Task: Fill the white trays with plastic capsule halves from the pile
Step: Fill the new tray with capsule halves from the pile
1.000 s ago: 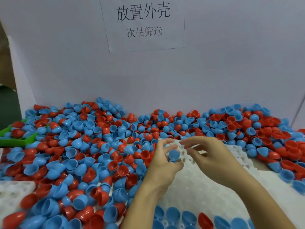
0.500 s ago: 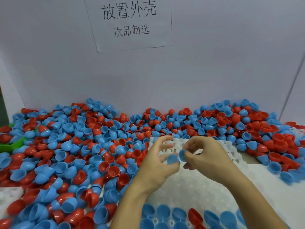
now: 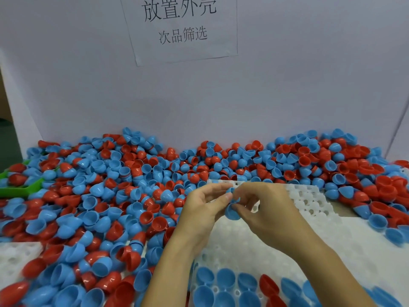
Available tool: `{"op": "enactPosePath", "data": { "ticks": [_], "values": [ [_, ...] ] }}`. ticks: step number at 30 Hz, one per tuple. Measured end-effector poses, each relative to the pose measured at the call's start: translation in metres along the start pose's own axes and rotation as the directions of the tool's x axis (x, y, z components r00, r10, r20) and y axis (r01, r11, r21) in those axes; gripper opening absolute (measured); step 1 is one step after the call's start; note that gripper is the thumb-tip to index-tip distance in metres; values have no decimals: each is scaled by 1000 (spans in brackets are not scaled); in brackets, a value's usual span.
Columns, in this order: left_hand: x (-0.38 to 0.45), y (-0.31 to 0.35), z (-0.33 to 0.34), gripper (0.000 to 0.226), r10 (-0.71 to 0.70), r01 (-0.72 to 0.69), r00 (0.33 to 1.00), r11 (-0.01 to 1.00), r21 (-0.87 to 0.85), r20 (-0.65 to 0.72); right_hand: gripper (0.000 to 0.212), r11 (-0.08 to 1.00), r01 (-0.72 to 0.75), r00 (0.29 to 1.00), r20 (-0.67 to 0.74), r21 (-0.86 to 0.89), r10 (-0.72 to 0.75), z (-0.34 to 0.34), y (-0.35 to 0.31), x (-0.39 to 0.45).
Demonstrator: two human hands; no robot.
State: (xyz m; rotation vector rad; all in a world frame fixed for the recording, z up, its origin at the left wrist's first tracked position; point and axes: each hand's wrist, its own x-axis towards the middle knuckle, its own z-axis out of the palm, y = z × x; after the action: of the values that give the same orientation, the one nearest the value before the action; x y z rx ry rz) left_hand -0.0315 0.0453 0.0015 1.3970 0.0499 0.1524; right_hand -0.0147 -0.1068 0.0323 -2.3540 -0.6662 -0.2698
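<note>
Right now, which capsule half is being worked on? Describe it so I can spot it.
Find the white tray in front of the pile. Above its middle both hands meet, left hand and right hand. Pinched between their fingertips is a blue capsule half, the only one lifted off the tray.

Tray (image 3: 309,220) centre-right, near edge toward camera. Capsule halves (image 3: 225,282) seated in tray's near rows. Pile (image 3: 115,187) left of + behind tray, also along right side, backed vs wall board (image 3: 298,89). Paper sign (image 3: 181,27) on board, above pile. 2nd tray (image 3: 13,258) far left, part under pile. Bin (image 3: 22,189) left edge, part buried. Both hands (image 3: 203,213) (image 3: 267,211) meet over tray w/ capsule half (image 3: 231,212) between.
</note>
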Motion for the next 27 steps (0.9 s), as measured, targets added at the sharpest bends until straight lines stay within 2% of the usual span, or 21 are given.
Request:
{"op": "enactPosePath", "data": {
  "ticks": [3,5,7,10,14,19,23,27],
  "values": [
    [0,3,-7,17,-10,8,999,999,-48,-41,7,999,-41,998,49,-3,41,5,-3,2],
    [3,5,-14,13,-5,-17,978,994,-105,-207,6,997,-70,990,121,-12,71,9,-8,1],
    [6,6,-24,15,-5,-64,930,982,-175,-366,8,996,-71,977,199,-50,79,17,-14,-2],
    [8,6,-35,19,0,-119,877,969,-217,-480,11,991,-62,954,286,-120,94,30,-25,-5],
    [9,4,-35,20,0,-121,867,970,-210,-499,10,961,16,927,365,-277,90,45,-36,-10],
    [10,2,-33,22,14,-102,867,984,-149,-498,13,914,110,922,384,-390,53,52,-43,-10],
    [8,1,-30,25,82,-69,864,997,44,-496,12,923,118,913,405,-367,44,52,-41,-9],
    [1,12,-26,27,239,-95,856,944,315,-458,21,965,74,924,382,-252,29,44,-29,-12]
  ]
}}
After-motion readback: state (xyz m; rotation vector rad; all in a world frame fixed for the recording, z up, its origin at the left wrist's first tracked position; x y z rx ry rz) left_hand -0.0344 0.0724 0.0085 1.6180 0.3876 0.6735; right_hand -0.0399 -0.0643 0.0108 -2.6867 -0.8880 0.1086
